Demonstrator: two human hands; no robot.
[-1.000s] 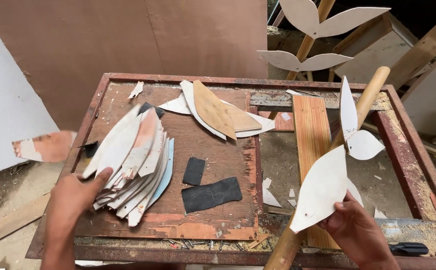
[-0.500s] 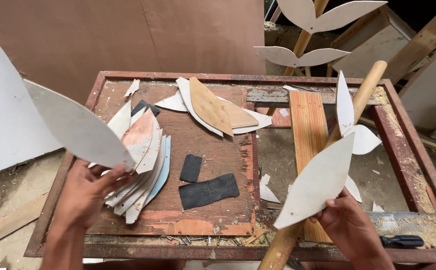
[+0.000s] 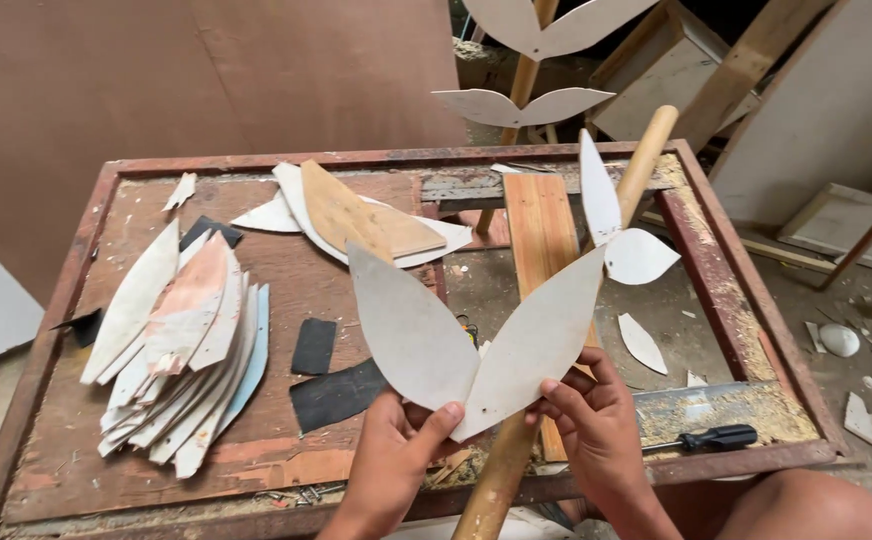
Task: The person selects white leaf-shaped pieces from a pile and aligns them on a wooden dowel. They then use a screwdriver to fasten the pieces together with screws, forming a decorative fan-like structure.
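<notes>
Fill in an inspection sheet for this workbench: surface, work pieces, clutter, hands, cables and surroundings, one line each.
Surface: worn wooden table with a rusty red rim, dusted with sawdust.
Work pieces: two pale leaf-shaped cutouts, left leaf and right leaf, meeting in a V over a wooden pole; two smaller leaves sit higher up the pole.
Clutter: stack of leaf cutouts, black scraps, screwdriver, loose offcuts.
Hands: left hand grips the left leaf's base; right hand holds the right leaf, fingers curled on its edge.
Cables: nothing seen.
Surroundings: brown board behind, finished leaf poles, boards and rubble at right.
</notes>
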